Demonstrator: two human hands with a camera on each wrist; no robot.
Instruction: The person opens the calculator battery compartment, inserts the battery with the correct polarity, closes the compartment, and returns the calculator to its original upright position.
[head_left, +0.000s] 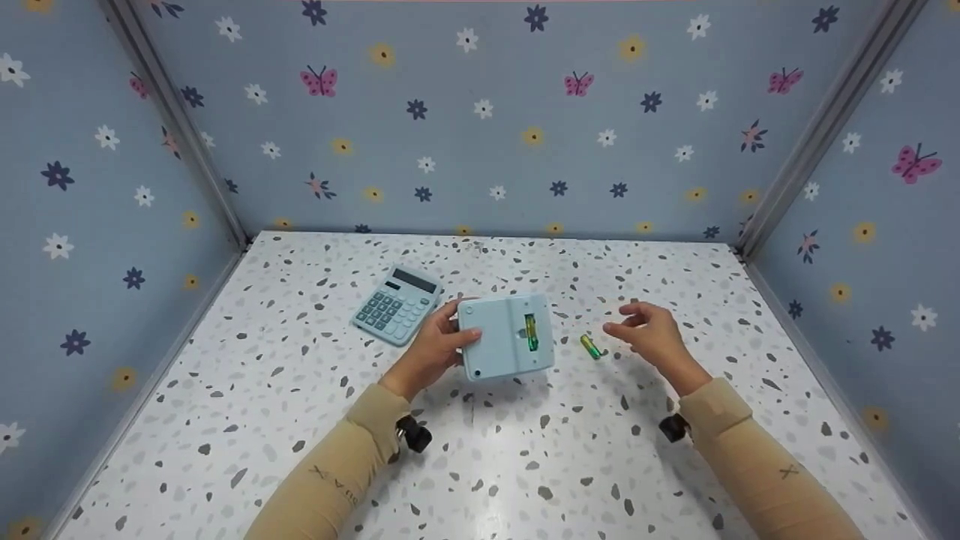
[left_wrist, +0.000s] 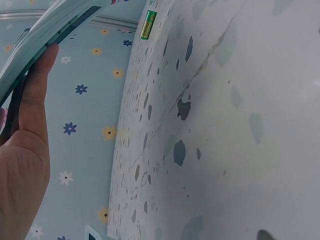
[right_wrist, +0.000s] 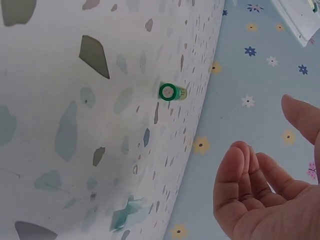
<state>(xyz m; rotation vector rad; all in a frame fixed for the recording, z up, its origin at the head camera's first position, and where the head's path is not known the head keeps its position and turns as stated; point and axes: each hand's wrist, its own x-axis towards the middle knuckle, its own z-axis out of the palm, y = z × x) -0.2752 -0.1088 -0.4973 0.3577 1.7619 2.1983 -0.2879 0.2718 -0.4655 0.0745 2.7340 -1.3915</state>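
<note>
My left hand (head_left: 431, 349) grips a pale blue calculator (head_left: 491, 345) by its left edge, thumb on the back, which is turned up toward the head camera. A green and gold battery (head_left: 532, 332) sits in the uncovered slot of that back. In the left wrist view the calculator (left_wrist: 47, 37) shows edge-on above the fingers. Another green battery (head_left: 591, 346) lies on the table between the calculator and my right hand (head_left: 652, 337). That hand hovers with loosely bent fingers and thumb apart, holding nothing. The right wrist view shows the loose battery (right_wrist: 172, 92) end-on.
A second pale blue calculator (head_left: 397, 306) lies keys up on the speckled white table (head_left: 480, 465), left of the held one. Flower-patterned panels (head_left: 487, 142) stand at the back and on both sides. Small dark cameras are strapped at both wrists.
</note>
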